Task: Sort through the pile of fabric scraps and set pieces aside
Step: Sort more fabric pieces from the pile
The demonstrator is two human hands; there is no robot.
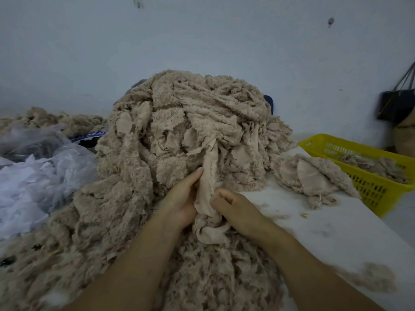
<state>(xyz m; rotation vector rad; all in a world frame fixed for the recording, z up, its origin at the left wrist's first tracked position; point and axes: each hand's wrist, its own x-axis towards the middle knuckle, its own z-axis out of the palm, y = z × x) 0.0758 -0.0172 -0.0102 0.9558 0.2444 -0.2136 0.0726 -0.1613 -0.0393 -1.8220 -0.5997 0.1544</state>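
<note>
As the strip [205,198] runs lengthwise away from the body into the pile [190,122], left hand [179,199] grips its left side, right hand [234,208] pinches its right edge; small heap [314,176] and yellow basket [381,189] lie rightward, nearer the right hand.

The pile [179,135] sits centre — bags [40,162] left, basket [368,169] right, seemingly holding scraps [370,164].

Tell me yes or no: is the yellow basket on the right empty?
No, the yellow basket holds some beige fabric scraps lying inside it.
</note>
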